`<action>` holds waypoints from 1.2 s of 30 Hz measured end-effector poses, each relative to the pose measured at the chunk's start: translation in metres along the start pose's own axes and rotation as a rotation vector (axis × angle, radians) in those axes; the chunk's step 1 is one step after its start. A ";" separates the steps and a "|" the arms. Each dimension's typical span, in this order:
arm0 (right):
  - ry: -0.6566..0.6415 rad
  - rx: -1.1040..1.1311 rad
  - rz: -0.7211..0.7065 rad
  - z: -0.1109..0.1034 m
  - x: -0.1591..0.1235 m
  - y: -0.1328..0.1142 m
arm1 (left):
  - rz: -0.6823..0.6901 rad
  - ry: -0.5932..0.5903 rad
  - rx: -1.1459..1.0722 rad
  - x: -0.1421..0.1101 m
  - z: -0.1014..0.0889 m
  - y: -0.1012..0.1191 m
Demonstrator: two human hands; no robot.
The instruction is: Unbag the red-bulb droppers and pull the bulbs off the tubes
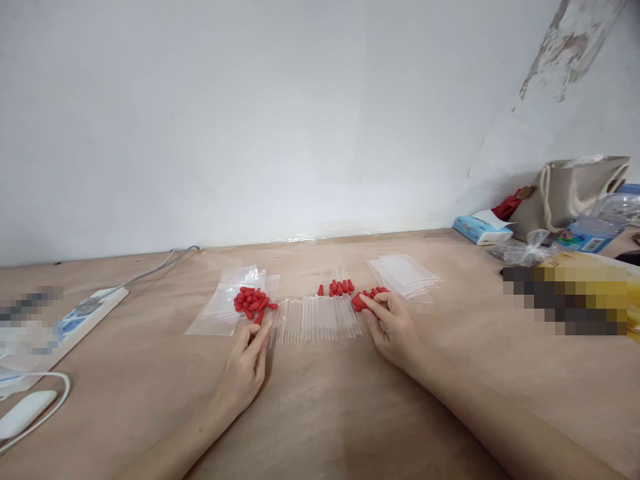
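A row of thin clear glass dropper tubes (320,320) lies side by side on the table between my hands. My left hand (249,363) is at the row's left end, its thumb and forefinger closed at a glass tube there. Just beyond those fingertips lies a heap of red rubber dropper bulbs (250,301). My right hand (393,327) reaches a smaller heap of red bulbs (380,291) at the row's right end, with thumb and fingers pinched on a red bulb (358,303). Behind the row lie several droppers fitted with red bulbs (340,288).
Clear plastic bags lie under the left heap (213,317), and more clear bags (405,275) lie at the right. A white power strip (100,317) with cables is on the far left. Tissues (481,230), a cloth bag (575,193) and a plastic bottle (585,233) stand back right.
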State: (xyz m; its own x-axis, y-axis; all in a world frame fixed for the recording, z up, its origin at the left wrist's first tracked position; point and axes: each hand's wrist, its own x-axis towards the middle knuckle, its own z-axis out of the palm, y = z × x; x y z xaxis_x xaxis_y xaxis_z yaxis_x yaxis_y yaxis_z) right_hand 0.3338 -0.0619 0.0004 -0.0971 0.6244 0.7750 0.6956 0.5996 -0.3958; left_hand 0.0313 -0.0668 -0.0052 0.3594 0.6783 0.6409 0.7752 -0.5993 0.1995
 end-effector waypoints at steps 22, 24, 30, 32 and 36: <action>-0.220 -0.476 0.038 0.000 0.045 0.021 | -0.062 -0.021 -0.129 0.049 0.036 0.026; -0.235 -0.479 0.019 0.000 0.045 0.022 | -0.069 0.003 -0.123 0.049 0.035 0.025; -0.158 -0.441 0.127 -0.001 0.048 0.026 | -0.077 0.008 -0.073 0.055 0.031 0.024; -0.084 -0.439 0.157 -0.001 0.049 0.028 | -0.107 0.001 -0.021 0.063 0.031 0.025; 0.108 -0.460 0.142 0.000 0.043 0.025 | -0.243 -0.153 0.089 0.097 0.037 0.027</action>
State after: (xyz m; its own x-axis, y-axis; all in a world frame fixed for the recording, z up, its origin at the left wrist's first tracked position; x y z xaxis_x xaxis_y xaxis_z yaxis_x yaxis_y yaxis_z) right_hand 0.3468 -0.0198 0.0239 0.0785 0.6139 0.7855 0.9413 0.2140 -0.2613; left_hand 0.1067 -0.0016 0.0346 0.2268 0.8576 0.4615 0.8881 -0.3767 0.2635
